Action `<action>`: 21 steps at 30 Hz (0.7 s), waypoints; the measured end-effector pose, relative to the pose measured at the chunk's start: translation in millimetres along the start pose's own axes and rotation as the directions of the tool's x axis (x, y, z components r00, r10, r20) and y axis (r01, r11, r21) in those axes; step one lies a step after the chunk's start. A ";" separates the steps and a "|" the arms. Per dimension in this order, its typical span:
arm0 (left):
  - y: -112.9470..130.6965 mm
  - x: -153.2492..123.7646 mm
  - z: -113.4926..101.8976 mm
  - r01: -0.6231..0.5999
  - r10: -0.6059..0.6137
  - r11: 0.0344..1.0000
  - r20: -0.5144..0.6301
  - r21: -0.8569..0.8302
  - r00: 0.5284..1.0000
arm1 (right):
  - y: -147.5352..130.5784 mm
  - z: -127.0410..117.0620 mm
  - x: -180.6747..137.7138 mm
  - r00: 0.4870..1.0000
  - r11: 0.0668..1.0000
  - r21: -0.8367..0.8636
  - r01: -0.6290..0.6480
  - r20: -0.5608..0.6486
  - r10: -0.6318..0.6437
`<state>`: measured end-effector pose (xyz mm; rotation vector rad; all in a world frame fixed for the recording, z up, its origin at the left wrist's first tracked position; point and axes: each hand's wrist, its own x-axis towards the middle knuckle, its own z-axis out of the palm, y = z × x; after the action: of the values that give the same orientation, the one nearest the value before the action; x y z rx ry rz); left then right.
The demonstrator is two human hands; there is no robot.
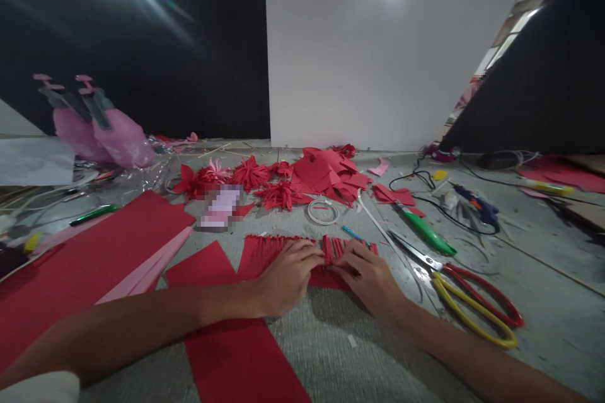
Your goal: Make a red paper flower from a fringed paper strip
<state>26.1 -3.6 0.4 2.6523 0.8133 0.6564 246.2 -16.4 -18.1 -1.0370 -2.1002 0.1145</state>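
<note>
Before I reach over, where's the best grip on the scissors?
Probably the red and yellow handles, right hand, from the near right: the scissors lie with the handles toward that side, and the blades point away to the left.

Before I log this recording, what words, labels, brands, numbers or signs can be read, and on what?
None can be read.
Pale lilac rectangular item: pixelated, unreadable.
Pink plastic bottles: whitish patches, no legible lettering.
Slim yellow tube-shaped item: too small and blurred to read.
Red fringed paper strip: no lettering shows.
</note>
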 end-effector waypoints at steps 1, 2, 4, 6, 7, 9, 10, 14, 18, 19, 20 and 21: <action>0.0 0.0 0.2 -0.001 0.001 1.000 -0.001 0.002 1.000 | -0.1 -0.3 -0.1 1.000 1.000 -0.004 0.003 -0.007 -0.003; -0.1 -0.1 0.5 -0.002 0.002 1.000 -0.002 0.003 1.000 | -0.1 -0.5 -0.3 1.000 1.000 -0.010 0.007 -0.015 -0.007; -0.2 -0.3 1.6 -0.003 0.003 1.000 -0.008 0.001 1.000 | -0.1 -0.8 -0.5 1.000 1.000 -0.019 0.010 -0.019 -0.010; -0.2 -0.4 2.8 0.008 -0.008 1.000 -0.023 -0.001 1.000 | -0.6 -1.0 -0.2 1.000 0.999 -0.040 -0.012 -0.016 0.011; 0.0 -0.5 3.2 0.019 -0.020 1.000 -0.036 -0.003 0.999 | -1.1 -1.1 0.3 0.999 0.998 -0.053 -0.029 -0.016 0.028; 0.9 -0.5 3.5 0.058 -0.059 0.998 -0.074 -0.005 0.996 | -2.8 -1.2 1.8 0.997 0.995 -0.075 -0.070 -0.015 0.069; 1.6 -0.3 3.2 0.081 -0.081 0.997 -0.094 -0.005 0.992 | -3.7 -1.3 2.6 0.996 0.993 -0.079 -0.088 -0.011 0.088; 4.6 0.4 0.1 0.103 -0.103 0.995 -0.107 -0.010 0.989 | -6.6 -2.1 5.9 0.994 0.994 -0.054 -0.091 0.063 0.094; 5.3 0.5 -1.7 0.033 -0.033 0.999 -0.050 -0.002 0.998 | -4.6 -1.0 7.7 0.992 0.998 -0.041 -0.045 0.117 0.049; 5.0 0.3 -1.6 0.031 -0.031 1.000 -0.034 0.003 0.999 | -3.3 0.0 7.8 0.992 0.998 -0.057 -0.031 0.124 0.037; 4.5 0.1 -1.2 0.036 -0.036 0.999 -0.020 0.012 0.999 | -1.9 1.2 7.6 0.991 0.997 -0.080 -0.014 0.134 0.025; 4.0 -0.1 -0.5 0.045 -0.045 0.999 -0.008 0.025 0.999 | -0.5 2.4 7.4 0.990 0.994 -0.107 0.001 0.141 0.014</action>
<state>27.6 -6.8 2.4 2.6476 0.8859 0.6489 241.6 -10.9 -15.2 -1.1274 -2.2519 0.0818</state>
